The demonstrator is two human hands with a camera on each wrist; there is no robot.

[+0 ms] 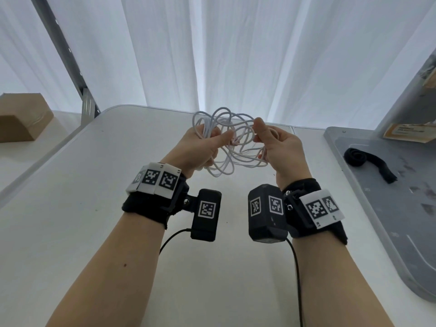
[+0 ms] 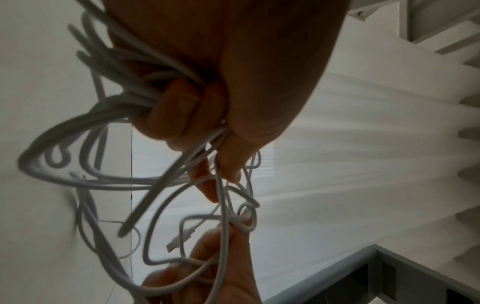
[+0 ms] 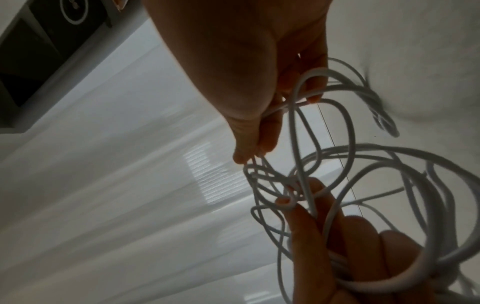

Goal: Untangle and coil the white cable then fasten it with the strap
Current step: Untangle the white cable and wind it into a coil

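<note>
Both hands, left (image 1: pixel 198 147) and right (image 1: pixel 278 147), clutching tangled white cable (image 1: pixel 232 147) above table (image 1: pixel 94 232); black strap (image 1: pixel 364 162) at three o'clock.

White cable (image 1: pixel 232 147), white bench (image 1: pixel 94 208), black strap (image 1: pixel 368 164) on a grey tray (image 1: pixel 401 244) — brown cardboard box (image 1: pixel 21 116), wristbands (image 1: pixel 153 197) black with black-and-white square-patterned tags.

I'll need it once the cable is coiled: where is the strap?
In the head view the strap lies on the grey tray at the table's right, beyond the right hand.
</note>
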